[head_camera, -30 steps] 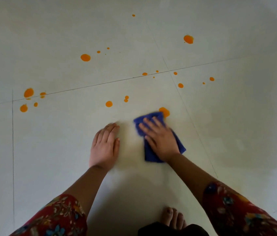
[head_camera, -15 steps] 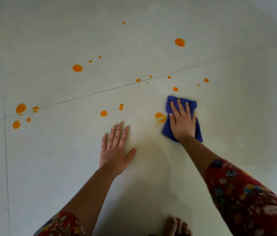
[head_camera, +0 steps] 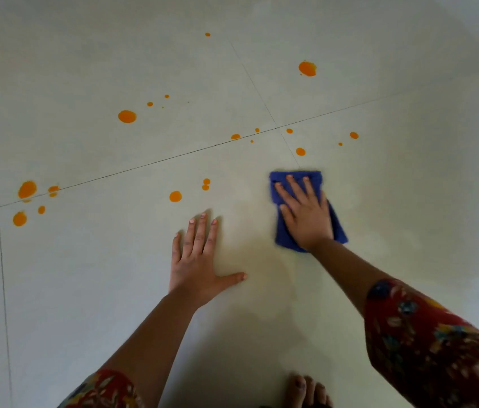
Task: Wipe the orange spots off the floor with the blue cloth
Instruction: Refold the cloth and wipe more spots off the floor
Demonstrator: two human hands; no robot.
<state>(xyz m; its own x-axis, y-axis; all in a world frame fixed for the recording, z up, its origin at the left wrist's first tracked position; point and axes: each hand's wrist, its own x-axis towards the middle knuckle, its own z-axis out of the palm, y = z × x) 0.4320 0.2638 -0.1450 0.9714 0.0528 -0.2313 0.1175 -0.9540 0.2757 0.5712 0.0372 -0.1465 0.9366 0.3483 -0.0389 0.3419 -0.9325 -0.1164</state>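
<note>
Head view: a pale tiled floor [head_camera: 409, 201] is seen from above, crossed by thin dark grout lines [head_camera: 173, 156] that meet a little above the centre of the frame. The blue cloth [head_camera: 283, 237] is laid flat on the floor right of centre, folded into a rough rectangle. It is pressed down by the right hand [head_camera: 306, 219], whose fingers are stretched straight across it toward the top of the frame; nothing is gripped. The upper edge of the cloth is slightly blurred.

The left hand [head_camera: 195, 266] is set flat on bare tile to the lower left of the cloth and apart from it. Its fingers are kept straight and its thumb is spread out to the right.

Orange spots [head_camera: 127, 116] are scattered over the upper and left parts of the frame. A small round spot [head_camera: 300, 151] is found just above the cloth, not touching it. A larger blot [head_camera: 307, 68] is seen well above that, in the upper right. A single drop [head_camera: 175, 196] and a close pair [head_camera: 206, 184] are placed above the left hand. A cluster [head_camera: 27, 189] is spread along the grout line at the left edge.

Red floral sleeves [head_camera: 438, 348] are shown at the bottom corners, and bare toes [head_camera: 306, 390] at the bottom edge.
</note>
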